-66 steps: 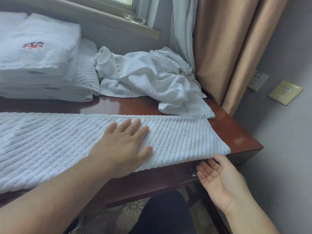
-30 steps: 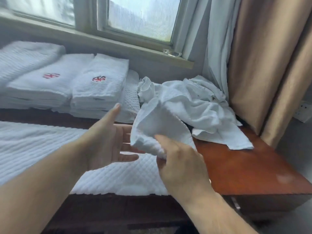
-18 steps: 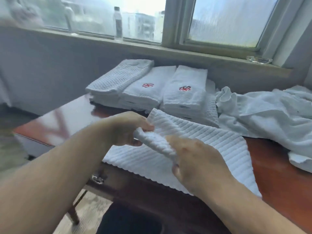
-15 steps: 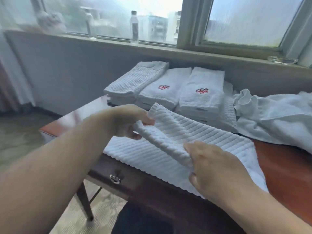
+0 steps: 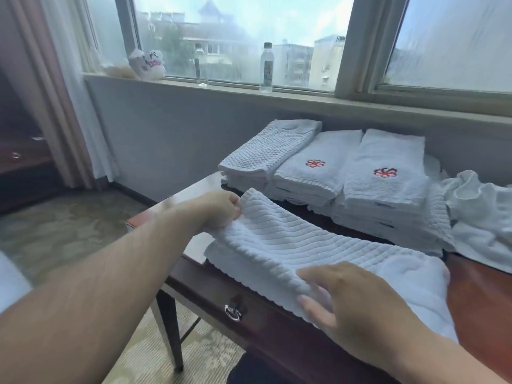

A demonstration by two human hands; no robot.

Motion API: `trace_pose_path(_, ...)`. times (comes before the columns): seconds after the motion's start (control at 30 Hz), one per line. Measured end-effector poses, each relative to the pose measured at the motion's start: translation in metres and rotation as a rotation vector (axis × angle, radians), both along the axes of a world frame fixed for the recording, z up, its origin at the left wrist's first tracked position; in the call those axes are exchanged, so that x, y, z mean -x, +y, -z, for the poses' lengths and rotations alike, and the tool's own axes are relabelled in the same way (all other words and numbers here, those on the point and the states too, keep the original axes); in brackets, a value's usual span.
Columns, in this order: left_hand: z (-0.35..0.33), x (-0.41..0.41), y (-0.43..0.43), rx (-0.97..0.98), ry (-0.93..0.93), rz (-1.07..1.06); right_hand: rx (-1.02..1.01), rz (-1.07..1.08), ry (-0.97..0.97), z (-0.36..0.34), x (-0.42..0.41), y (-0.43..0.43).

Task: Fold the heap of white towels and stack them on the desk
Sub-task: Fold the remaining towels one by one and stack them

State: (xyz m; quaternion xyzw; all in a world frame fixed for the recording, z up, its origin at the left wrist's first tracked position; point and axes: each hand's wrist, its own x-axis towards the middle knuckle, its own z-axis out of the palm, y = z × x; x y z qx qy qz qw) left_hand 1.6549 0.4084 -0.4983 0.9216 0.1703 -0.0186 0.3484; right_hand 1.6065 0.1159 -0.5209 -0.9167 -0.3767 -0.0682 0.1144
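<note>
Towel [image 5: 291, 245] — L hand [image 5: 219, 210], R hand [image 5: 357, 303] — on desk [image 5: 483, 295]

Your left hand [image 5: 219, 210] pinches the ribbed towel [image 5: 291, 245] at its far left corner; your right hand [image 5: 352, 297] grips its near edge.

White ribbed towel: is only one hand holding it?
No, the left hand grips the white ribbed towel and the right hand pinches its edge.

A labelled bottle [image 5: 267, 68] and a clear bottle [image 5: 201, 65] stand on the windowsill [image 5: 360, 102].
</note>
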Motion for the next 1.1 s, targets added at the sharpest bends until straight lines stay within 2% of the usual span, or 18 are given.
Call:
trace_pose_path(0.1,0.007,0.004,0.004,-0.120,-0.096,-0.065,-0.133,-0.096,0.255,-0.004,-0.005,-0.009)
trace_pose_path(0.2,0.013,0.009,-0.004,-0.206,-0.324,-0.155,-0.347,-0.028,0.439,-0.014,-0.008,-0.027)
trace_pose_path(0.3,0.016,0.014,-0.031,-0.178,-0.478,0.039,-0.357,0.133,0.202,-0.022,-0.020,-0.040)
trace_pose_path(0.37,0.019,0.015,-0.054,-0.181,-0.442,0.229,-0.289,0.228,0.073,-0.027,-0.027,-0.043)
trace_pose_path(0.43,0.025,0.011,-0.074,-0.179,-0.386,0.359,-0.179,0.269,0.054,-0.026,-0.030,-0.041)
trace_pose_path(0.5,0.034,0.003,-0.084,-0.247,-0.289,0.420,-0.028,0.269,0.124,-0.013,-0.037,-0.041)
trace_pose_path(0.57,0.046,-0.006,-0.087,-0.420,-0.165,0.456,0.100,0.299,0.252,0.002,-0.043,-0.042)
trace_pose_path(0.73,0.055,-0.021,-0.075,-0.493,-0.089,0.492,0.107,0.281,0.269,0.016,-0.056,-0.046)
trace_pose_path(0.83,0.055,-0.024,-0.067,-0.511,-0.081,0.464,-0.045,0.266,0.227,0.019,-0.054,-0.051)
trace_pose_path(0.97,0.058,-0.022,-0.069,-0.530,-0.085,0.456,-0.415,0.316,0.190,0.020,-0.041,-0.059)
trace_pose_path(1.03,0.058,-0.020,-0.071,-0.542,-0.087,0.462,-0.506,0.439,0.045,0.022,-0.033,-0.060)
trace_pose_path(1.1,0.057,-0.019,-0.072,-0.557,-0.087,0.476,-0.657,0.622,0.026,0.020,-0.024,-0.064)
